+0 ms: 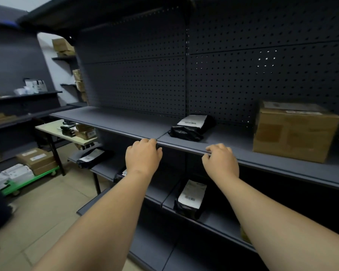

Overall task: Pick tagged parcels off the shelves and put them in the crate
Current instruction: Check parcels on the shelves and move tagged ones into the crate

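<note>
A black poly-bag parcel with a white label lies on the dark grey shelf in front of me, just beyond my hands. My left hand rests with curled fingers on the shelf's front edge and holds nothing. My right hand hovers at the same edge, fingers loosely bent, empty. A large cardboard box stands to the right on that shelf. On the shelf below lie another black labelled parcel and one further left. No crate is visible.
A green trolley with boxes and white bags stands on the tiled floor at left. A small table with boxes is beside the shelving. More shelves with cartons line the left wall. A pegboard back panel rises behind the shelf.
</note>
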`<state>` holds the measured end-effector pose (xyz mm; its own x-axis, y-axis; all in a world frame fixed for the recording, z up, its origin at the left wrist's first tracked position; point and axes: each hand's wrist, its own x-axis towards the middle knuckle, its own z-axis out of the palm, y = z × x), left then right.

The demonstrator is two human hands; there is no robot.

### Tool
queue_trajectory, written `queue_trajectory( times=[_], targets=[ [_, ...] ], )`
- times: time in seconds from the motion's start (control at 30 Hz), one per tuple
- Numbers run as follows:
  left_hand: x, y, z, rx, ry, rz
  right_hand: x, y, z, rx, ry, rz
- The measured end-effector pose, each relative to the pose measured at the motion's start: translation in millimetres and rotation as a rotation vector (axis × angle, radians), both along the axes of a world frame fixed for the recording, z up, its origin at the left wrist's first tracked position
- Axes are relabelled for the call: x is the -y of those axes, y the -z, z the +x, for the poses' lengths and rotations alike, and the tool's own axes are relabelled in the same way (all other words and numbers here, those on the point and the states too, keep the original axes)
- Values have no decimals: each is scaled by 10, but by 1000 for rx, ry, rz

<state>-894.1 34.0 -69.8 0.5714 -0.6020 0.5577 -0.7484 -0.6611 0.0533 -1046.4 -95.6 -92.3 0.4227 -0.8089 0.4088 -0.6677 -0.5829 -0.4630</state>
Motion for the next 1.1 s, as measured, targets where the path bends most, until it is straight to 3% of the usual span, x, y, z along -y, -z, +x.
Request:
queue_trajectory(
  times=[0.6, 0.9, 1.1],
  targets=[
    [1077, -134, 937, -145, 151, -123, 836, -189, 723, 85, 144, 15],
    [1774, -214, 1416, -553, 295, -116, 1225, -282, 1169, 199, 277, 140],
    [2169, -234, 1607, -890, 397, -74, 1433, -331, 1436, 435, 327, 446]
  ],
)
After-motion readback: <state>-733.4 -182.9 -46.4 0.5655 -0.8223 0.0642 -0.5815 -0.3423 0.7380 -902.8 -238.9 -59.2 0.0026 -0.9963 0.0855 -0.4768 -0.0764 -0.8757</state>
